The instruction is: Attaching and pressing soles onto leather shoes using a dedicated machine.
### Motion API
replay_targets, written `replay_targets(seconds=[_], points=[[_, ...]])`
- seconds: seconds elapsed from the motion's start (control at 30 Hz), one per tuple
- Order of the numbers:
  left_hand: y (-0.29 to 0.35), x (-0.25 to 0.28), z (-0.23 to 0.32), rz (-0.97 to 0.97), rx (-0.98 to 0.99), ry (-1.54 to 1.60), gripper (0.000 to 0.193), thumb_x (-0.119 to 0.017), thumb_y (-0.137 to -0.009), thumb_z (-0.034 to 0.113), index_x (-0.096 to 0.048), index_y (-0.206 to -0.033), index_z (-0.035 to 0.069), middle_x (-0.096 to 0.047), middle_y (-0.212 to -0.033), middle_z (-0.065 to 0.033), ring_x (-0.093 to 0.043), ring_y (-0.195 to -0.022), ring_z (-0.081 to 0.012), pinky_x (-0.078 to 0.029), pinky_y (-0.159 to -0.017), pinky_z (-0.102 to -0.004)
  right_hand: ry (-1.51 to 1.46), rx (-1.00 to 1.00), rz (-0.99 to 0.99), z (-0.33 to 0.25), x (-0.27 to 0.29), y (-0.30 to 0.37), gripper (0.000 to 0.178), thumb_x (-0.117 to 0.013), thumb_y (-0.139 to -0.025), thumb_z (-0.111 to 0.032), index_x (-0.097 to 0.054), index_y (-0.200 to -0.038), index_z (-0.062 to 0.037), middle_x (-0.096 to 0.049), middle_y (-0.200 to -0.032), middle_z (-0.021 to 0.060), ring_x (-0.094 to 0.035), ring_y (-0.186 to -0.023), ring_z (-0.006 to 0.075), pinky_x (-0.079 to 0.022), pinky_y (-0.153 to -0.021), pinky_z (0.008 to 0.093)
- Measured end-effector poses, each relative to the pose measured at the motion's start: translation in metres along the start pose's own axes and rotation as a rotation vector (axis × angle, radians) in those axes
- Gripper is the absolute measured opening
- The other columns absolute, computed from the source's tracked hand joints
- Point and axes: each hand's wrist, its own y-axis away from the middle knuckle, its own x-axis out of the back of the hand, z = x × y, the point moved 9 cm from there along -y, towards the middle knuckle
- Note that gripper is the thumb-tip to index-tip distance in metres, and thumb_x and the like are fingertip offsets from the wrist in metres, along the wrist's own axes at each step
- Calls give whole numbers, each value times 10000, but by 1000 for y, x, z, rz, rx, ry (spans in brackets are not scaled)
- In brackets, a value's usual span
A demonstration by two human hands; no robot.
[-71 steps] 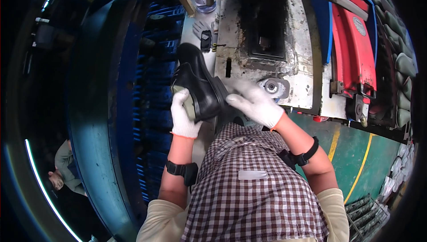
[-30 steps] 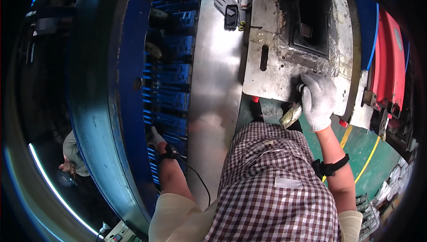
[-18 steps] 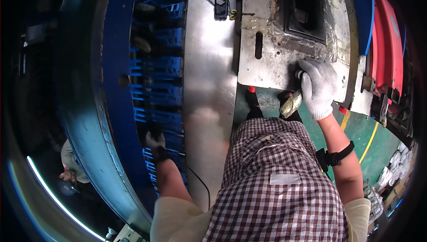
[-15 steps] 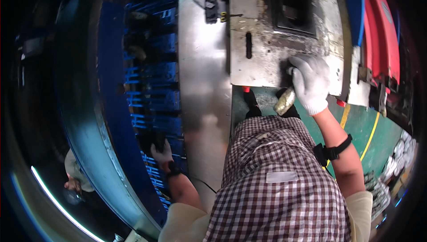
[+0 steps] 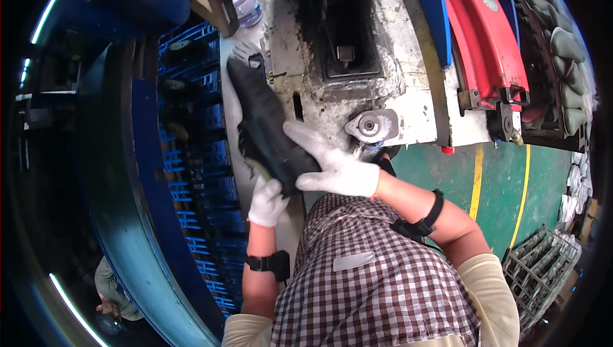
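A long black shoe upper (image 5: 263, 120) lies slantwise between my hands, over the metal strip beside the worktable. My left hand (image 5: 267, 203), in a white glove, is closed on its near end, where a pale greenish edge shows. With fingers and thumb spread, my white-gloved right hand (image 5: 338, 167) touches the shoe upper's right side. To the right of that hand, a metal fixture (image 5: 370, 125) with a round centre stands at the worktable's near edge.
The worn worktable (image 5: 408, 104) has a dark recess (image 5: 345, 40). A rack with blue rods (image 5: 182, 184) runs along the left. Red housing (image 5: 488, 40) stands at the right. Behind the shoe upper are a grey glove (image 5: 249, 50) and a clear bottle (image 5: 246, 7). Another person (image 5: 115, 293) is at far left.
My left hand has come from the blue rack to the worktable with the black shoe upper. My right hand has left the gold-coloured piece at the table edge and moved left onto the upper.
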Motion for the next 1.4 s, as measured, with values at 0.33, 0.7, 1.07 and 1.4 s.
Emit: replay_targets(seconds=[0.33, 0.7, 1.07, 1.4], points=[[-53, -157, 164, 197, -787, -744, 714, -624, -1040, 210, -275, -1627, 2, -467, -1573, -214, -494, -1432, -313, -371, -1206, -421, 328, -49, 812, 22, 199, -60, 696, -746, -845, -346, -581, -1474, -96, -519, -1439, 282, -517, -1352, 414, -417, -1158, 441], [-31, -296, 259, -34, -1437, -1069, 728, -712, -950, -12, -346, -1579, -39, -489, -1548, -209, -471, -1453, -330, -326, -1244, -440, 999, -390, 677, 56, 180, -111, 663, -759, -816, -402, -587, -1433, -233, -526, -1328, 196, -620, -1119, 374, -582, -878, 470], [-114, -446, 270, -474, -1430, -1732, 335, -548, -1013, 315, -710, -1142, 52, -736, -1103, -206, -709, -1008, -355, -546, -897, -383, 965, -459, 614, 50, 180, -107, 683, -753, -832, -439, -574, -1462, -246, -489, -1442, 207, -614, -1187, 379, -573, -931, 463], [-153, -397, 188, -557, -93, -1928, 332, -682, -984, 306, -713, -1142, 15, -729, -836, -87, -699, -730, -140, -571, -688, -284, 378, -97, 936, 56, 177, 79, 226, -661, -975, -179, -702, -1108, -1, -691, -1051, 187, -662, -999, 353, -514, -926, 435]])
